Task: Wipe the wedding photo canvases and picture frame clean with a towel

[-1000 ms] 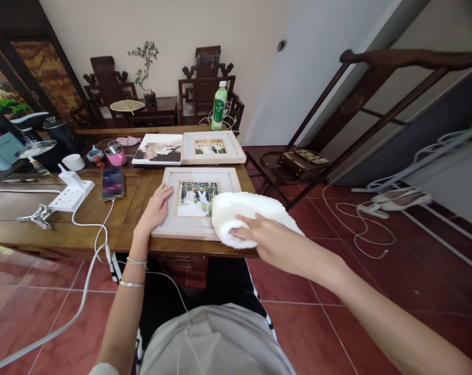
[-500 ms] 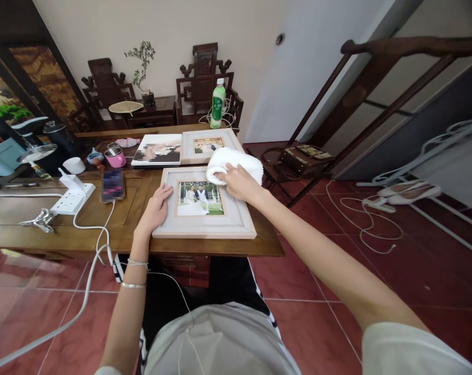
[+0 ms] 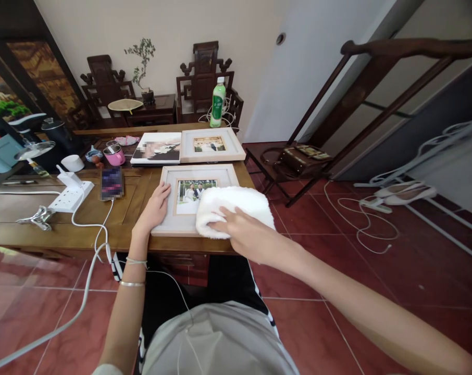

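Observation:
A pale wooden photo frame (image 3: 189, 176) lies flat near the front edge of the wooden table (image 3: 33, 208). My left hand (image 3: 154, 208) rests flat on the frame's left border, fingers stretched out. My right hand (image 3: 244, 234) presses a folded white towel (image 3: 236, 205) onto the frame's lower right part, fingers spread on the cloth's near edge. The towel hides the frame's right side and part of the picture.
Behind lie a second framed photo (image 3: 212, 145) and a photo album (image 3: 157, 147). A phone (image 3: 111, 183), white power strip (image 3: 70, 194), pink cup (image 3: 112, 154) and cables sit to the left. A green bottle (image 3: 218, 102) stands at the back. A dark stool (image 3: 286, 161) is right of the table.
My right hand has drawn the towel from the frame's far right corner back down to its near right part. The left hand has stayed on the frame.

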